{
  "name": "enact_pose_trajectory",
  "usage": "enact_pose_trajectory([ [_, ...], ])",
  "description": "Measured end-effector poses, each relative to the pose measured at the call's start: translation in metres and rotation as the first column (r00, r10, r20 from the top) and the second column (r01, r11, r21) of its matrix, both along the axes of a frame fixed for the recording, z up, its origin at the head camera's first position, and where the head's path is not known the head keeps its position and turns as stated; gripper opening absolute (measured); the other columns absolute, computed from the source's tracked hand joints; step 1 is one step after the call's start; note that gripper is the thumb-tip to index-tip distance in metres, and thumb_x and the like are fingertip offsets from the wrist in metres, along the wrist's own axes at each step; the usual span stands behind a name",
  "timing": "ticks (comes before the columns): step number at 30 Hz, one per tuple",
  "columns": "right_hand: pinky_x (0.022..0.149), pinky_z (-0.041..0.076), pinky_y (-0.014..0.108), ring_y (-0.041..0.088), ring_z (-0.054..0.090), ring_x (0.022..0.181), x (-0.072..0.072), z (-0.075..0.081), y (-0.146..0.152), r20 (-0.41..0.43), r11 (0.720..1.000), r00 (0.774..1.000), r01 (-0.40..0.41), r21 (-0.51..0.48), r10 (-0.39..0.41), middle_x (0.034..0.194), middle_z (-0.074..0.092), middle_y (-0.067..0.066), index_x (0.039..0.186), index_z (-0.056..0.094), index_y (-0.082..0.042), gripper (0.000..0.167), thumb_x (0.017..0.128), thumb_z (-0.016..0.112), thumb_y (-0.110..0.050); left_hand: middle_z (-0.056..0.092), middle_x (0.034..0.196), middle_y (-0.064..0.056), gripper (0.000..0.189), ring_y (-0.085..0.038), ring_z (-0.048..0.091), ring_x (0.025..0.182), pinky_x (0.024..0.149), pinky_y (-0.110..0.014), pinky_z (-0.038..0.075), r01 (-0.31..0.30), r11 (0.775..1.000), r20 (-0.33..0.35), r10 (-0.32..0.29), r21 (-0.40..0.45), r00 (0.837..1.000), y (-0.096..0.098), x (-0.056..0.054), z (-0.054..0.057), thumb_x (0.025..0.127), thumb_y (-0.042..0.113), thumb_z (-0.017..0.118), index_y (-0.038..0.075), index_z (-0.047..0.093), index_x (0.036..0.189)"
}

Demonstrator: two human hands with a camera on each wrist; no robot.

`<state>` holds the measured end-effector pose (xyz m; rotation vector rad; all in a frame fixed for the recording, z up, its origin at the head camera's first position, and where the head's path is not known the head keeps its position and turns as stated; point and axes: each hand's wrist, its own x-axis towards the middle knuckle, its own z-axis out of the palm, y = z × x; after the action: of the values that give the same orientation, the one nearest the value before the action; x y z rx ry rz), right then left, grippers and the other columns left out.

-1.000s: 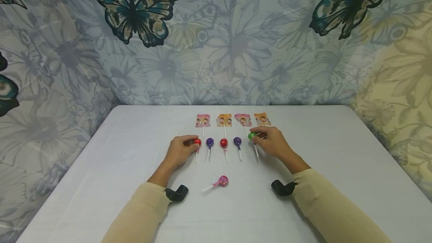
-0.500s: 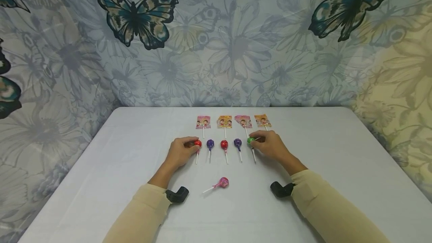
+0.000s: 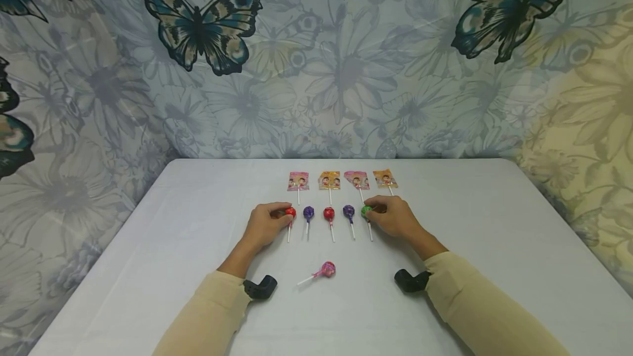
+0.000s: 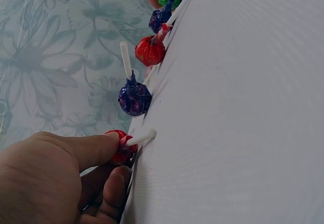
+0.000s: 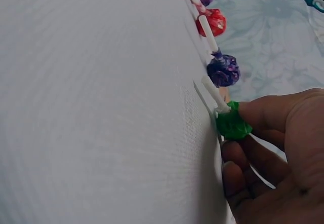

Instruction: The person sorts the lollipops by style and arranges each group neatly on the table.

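My left hand [image 3: 264, 225] pinches the head of a red lollipop [image 4: 121, 147] at the left end of a row, its white stick pointing toward me. At the row's right end my right hand [image 3: 394, 217] holds a green lollipop [image 5: 234, 122] between thumb and fingers. Between the two hands lie a purple lollipop [image 3: 309, 212], another red lollipop [image 3: 328, 213] and a second purple lollipop [image 3: 348, 211], evenly spaced with sticks toward me. Closer to me, a pink lollipop [image 3: 328, 269] lies on its own, stick pointing to the lower left.
Behind the row, several flat wrapped lollipops line the far part of the white table [image 3: 198, 191]: a pink packet [image 3: 298, 181], an orange packet [image 3: 329, 180], then another pink and another orange one. A butterfly-patterned cloth [image 3: 346, 70] rises behind the table edge.
My right hand has moved slightly left with the green lollipop, whose stick has swung to point more toward me. The left hand stays on the red lollipop.
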<state>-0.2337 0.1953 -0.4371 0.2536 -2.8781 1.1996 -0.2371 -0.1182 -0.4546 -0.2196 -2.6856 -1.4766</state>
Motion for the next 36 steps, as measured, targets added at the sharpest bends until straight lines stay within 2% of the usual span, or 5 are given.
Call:
enact_pose_trajectory([
  [17, 0.079, 0.050, 0.044, 0.027, 0.064, 0.093, 0.000, 0.001, -0.001, -0.021, 1.000, 1.000, 0.009, 0.023, -0.009, 0.102, 0.069, 0.011, 0.113, 0.069, -0.003, 0.026, 0.089, 0.067, -0.011, 0.064, 0.084, -0.002, 0.027, -0.017, 0.053, 0.075, 0.066, -0.032, 0.044, -0.002, 1.000, -0.006, 0.002, 0.001, 1.000, 0.000, -0.001, -0.002, 0.084, 0.007, 0.075, 0.006, 0.073, 0.111],
  [27, 0.076, 0.050, 0.045, 0.032, 0.060, 0.101, 0.010, 0.013, 0.002, -0.010, 0.998, 0.998, 0.059, 0.017, -0.059, 0.112, 0.065, 0.014, 0.118, 0.068, -0.005, 0.032, 0.089, 0.067, -0.018, 0.064, 0.085, -0.002, 0.028, -0.017, 0.053, 0.076, 0.067, -0.032, 0.044, -0.010, 1.000, 0.006, 0.010, -0.003, 1.000, 0.000, 0.000, -0.003, 0.084, 0.007, 0.075, 0.007, 0.073, 0.112],
  [36, 0.076, 0.050, 0.043, 0.030, 0.061, 0.095, 0.030, 0.035, -0.001, -0.159, 1.000, 0.987, 0.016, -0.011, -0.017, 0.112, 0.066, 0.013, 0.114, 0.069, -0.003, 0.030, 0.087, 0.071, -0.016, 0.064, 0.085, -0.002, 0.028, -0.017, 0.053, 0.076, 0.067, -0.032, 0.044, -0.012, 1.000, 0.015, 0.012, 0.005, 1.000, 0.000, 0.000, -0.002, 0.084, 0.007, 0.075, 0.007, 0.073, 0.112],
])
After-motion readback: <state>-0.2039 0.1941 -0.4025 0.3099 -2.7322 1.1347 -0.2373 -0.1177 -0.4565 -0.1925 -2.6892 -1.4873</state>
